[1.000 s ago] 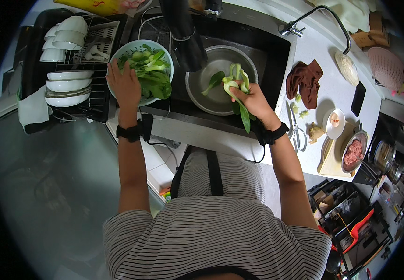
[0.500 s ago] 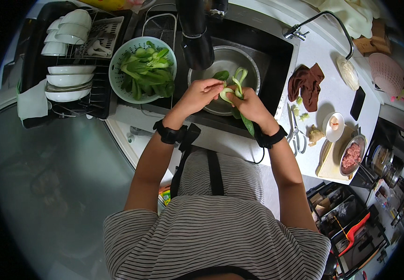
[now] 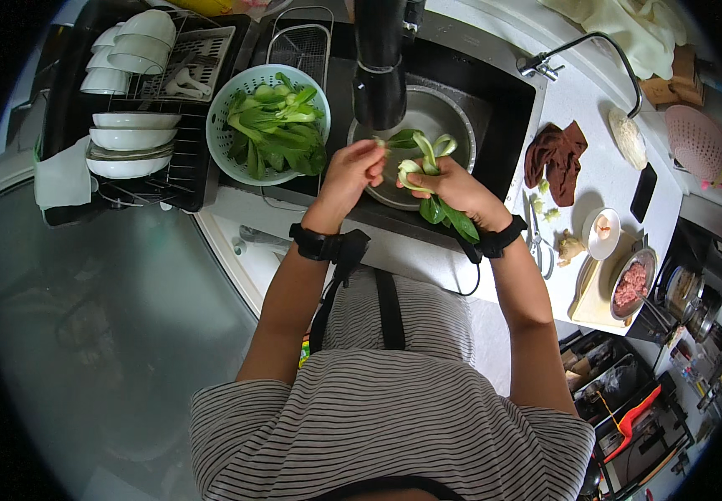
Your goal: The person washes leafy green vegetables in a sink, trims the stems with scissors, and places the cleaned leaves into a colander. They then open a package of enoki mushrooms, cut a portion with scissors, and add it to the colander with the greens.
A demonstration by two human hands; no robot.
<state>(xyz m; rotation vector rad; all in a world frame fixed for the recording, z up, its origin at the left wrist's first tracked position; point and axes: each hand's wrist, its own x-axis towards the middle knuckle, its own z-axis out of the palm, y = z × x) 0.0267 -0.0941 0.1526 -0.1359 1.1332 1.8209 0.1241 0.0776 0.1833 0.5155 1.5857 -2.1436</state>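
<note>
My right hand [image 3: 453,188] grips a bunch of bok choy [image 3: 424,171] over a round metal basin [image 3: 453,113] in the dark sink. My left hand [image 3: 357,167] is beside it, fingers curled, pinching the pale end of a detached leaf [image 3: 403,139] at its fingertips. A light blue colander [image 3: 221,113] piled with leafy greens [image 3: 277,129] sits left of the sink. A black cylindrical fitting [image 3: 378,79] hangs over the basin.
A rack of white bowls [image 3: 136,121] stands at left. The right counter [image 3: 586,117] holds a brown cloth [image 3: 549,163], scissors [image 3: 536,242], ginger [image 3: 570,246], a small bowl [image 3: 596,242], minced meat [image 3: 630,284] on a board and a phone [image 3: 643,190]. A thin tap [image 3: 549,65] arches nearby.
My left hand has moved right from the colander to beside the bok choy and now pinches a leaf. My right hand has kept its grip over the basin.
</note>
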